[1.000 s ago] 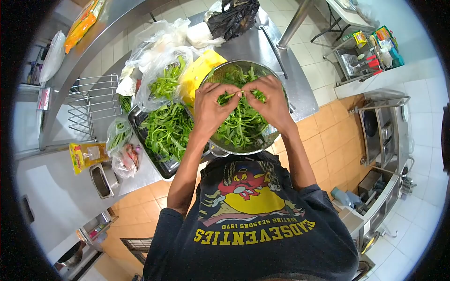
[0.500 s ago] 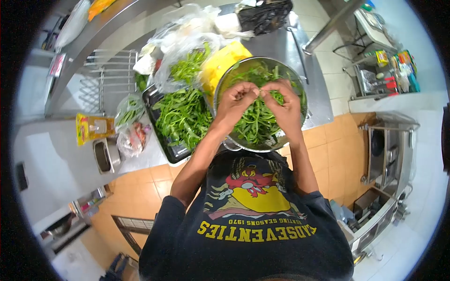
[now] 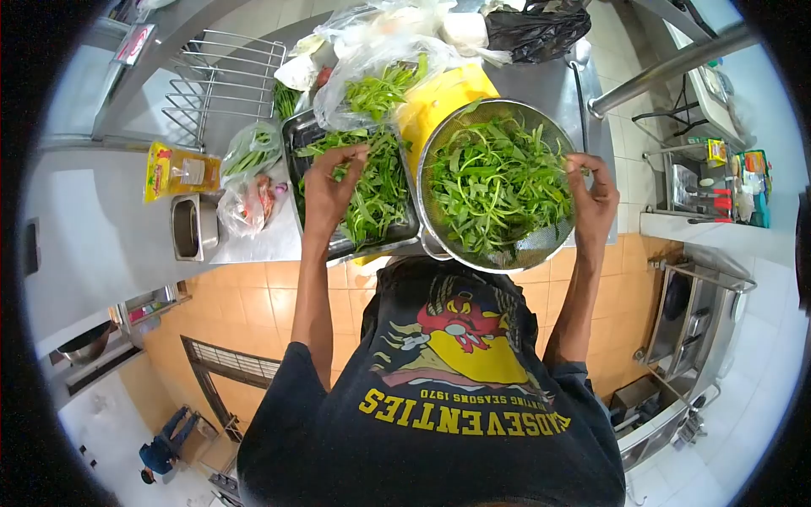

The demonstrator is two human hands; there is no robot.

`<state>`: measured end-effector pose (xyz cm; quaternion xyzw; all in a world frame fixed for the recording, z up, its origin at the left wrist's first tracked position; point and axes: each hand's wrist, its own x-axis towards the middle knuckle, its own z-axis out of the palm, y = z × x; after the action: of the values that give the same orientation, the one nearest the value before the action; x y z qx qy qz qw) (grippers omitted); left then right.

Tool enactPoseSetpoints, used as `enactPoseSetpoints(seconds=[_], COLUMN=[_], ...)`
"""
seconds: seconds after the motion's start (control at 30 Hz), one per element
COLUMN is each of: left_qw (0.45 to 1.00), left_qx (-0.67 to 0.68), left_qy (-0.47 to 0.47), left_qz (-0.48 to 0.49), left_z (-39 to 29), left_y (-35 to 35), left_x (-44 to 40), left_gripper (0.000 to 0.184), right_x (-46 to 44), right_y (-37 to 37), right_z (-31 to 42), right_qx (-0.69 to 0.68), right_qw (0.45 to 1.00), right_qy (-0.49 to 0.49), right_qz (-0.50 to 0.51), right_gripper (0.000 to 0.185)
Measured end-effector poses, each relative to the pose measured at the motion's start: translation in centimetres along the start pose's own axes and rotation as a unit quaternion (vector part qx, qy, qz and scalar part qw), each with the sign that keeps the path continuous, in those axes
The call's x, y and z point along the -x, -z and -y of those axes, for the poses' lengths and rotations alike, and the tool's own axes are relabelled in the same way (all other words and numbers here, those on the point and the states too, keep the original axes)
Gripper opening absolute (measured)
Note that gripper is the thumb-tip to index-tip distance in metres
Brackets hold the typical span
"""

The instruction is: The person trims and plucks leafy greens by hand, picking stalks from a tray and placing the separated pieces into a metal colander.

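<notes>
A round metal colander (image 3: 549,251) heaped with leafy greens (image 3: 494,182) stands at the counter's front edge. Over the black tray (image 3: 338,247), which also holds greens (image 3: 376,203), is my left hand (image 3: 331,188), its thumb and forefinger pinched together. What it pinches, if anything, is too small to tell. At the colander's right rim, my right hand (image 3: 594,190) has thumb and forefinger together, and I cannot make out what lies between them. A yellow board (image 3: 439,97) lies partly under the colander's left side, next to a clear plastic bag (image 3: 338,106) of stems.
Behind are a black plastic bag (image 3: 536,32) and a wire rack (image 3: 224,80). To the left are a yellow packet (image 3: 180,171), a bag of red items (image 3: 247,207) and a steel container (image 3: 194,228). A metal post (image 3: 667,69) rises at right. Another person (image 3: 165,448) is far off, lower left.
My hands, earlier together over the colander, have moved apart: the left to above the tray, the right to the colander's right rim. The view has swung, shifting the counter rightward.
</notes>
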<state>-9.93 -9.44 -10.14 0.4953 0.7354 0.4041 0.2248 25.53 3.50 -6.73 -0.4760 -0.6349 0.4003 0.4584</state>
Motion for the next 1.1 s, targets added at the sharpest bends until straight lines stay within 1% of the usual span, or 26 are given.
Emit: enactPoseSetpoints(seconds=[0.03,0.07,0.17,0.2,0.3,0.33,0.43,0.47,0.57,0.6,0.7,0.77,0.8,0.83,0.93,1.03,1.1], left_qw=[0.989,0.955,0.946,0.944,0.955,0.962,0.968,0.97,0.97,0.969,0.963,0.971,0.971,0.966,0.953,0.943,0.946], left_qx=[-0.145,-0.286,-0.316,-0.328,-0.296,-0.263,-0.246,-0.234,-0.216,-0.212,-0.234,-0.234,-0.232,-0.248,-0.282,-0.304,-0.296], left_qy=[-0.039,-0.076,-0.076,-0.025,-0.025,-0.048,-0.031,-0.034,-0.061,-0.047,-0.058,-0.05,-0.046,-0.045,-0.034,-0.059,-0.076], left_qz=[0.0,0.0,-0.014,0.026,-0.018,-0.057,-0.037,-0.054,-0.093,-0.117,-0.117,-0.016,0.037,0.056,0.106,0.121,0.105], left_z=[1.1,2.1,3.7,3.8,5.0,5.3,6.1,6.1,6.2,4.9,6.0,7.5,7.2,6.9,5.0,3.2,2.3], left_y=[0.5,0.6,-1.5,-2.1,-2.9,-2.9,-1.2,-0.7,1.1,1.5,1.6,1.4,1.4,1.3,2.1,2.7,2.6], left_x=[0.3,0.7,3.1,3.6,3.2,2.7,1.3,1.0,0.0,-0.1,-0.3,0.2,0.3,0.6,0.8,0.2,0.0], left_gripper=[0.034,0.04,0.064,0.089,0.09,0.084,0.074,0.07,0.069,0.068,0.071,0.074,0.075,0.077,0.08,0.08,0.077], right_x=[0.0,0.0,0.0,0.0,0.1,0.1,0.0,0.0,0.1,0.1,0.1,0.1,0.2,0.3,0.2,0.1,0.1], right_y=[0.2,0.4,0.4,0.4,0.3,0.3,0.4,0.5,0.7,0.8,0.8,0.7,0.8,0.8,0.5,0.2,0.2], right_z=[-0.2,-0.5,-1.1,-1.2,-1.2,-1.3,-1.4,-1.3,-1.2,-1.2,-1.3,-1.5,-1.6,-1.5,-1.3,-1.3,-1.3], right_qx=[-0.012,-0.025,-0.022,-0.014,-0.003,0.004,0.012,0.007,0.015,0.021,0.023,0.011,0.006,0.01,0.019,0.027,0.03], right_qw=[1.0,0.999,0.999,0.999,0.999,0.999,0.999,0.999,0.998,0.998,0.999,0.999,0.999,0.999,0.998,0.998,0.998], right_qy=[-0.011,-0.023,-0.036,-0.037,-0.04,-0.041,-0.045,-0.05,-0.054,-0.054,-0.048,-0.044,-0.043,-0.045,-0.051,-0.06,-0.061], right_qz=[-0.004,-0.008,-0.013,-0.013,-0.001,0.001,0.002,0.0,-0.006,-0.008,-0.009,-0.008,-0.009,-0.009,-0.009,-0.005,-0.004], right_gripper=[0.01,0.011,0.011,0.011,0.011,0.011,0.012,0.012,0.013,0.014,0.014,0.013,0.013,0.013,0.013,0.014,0.014])
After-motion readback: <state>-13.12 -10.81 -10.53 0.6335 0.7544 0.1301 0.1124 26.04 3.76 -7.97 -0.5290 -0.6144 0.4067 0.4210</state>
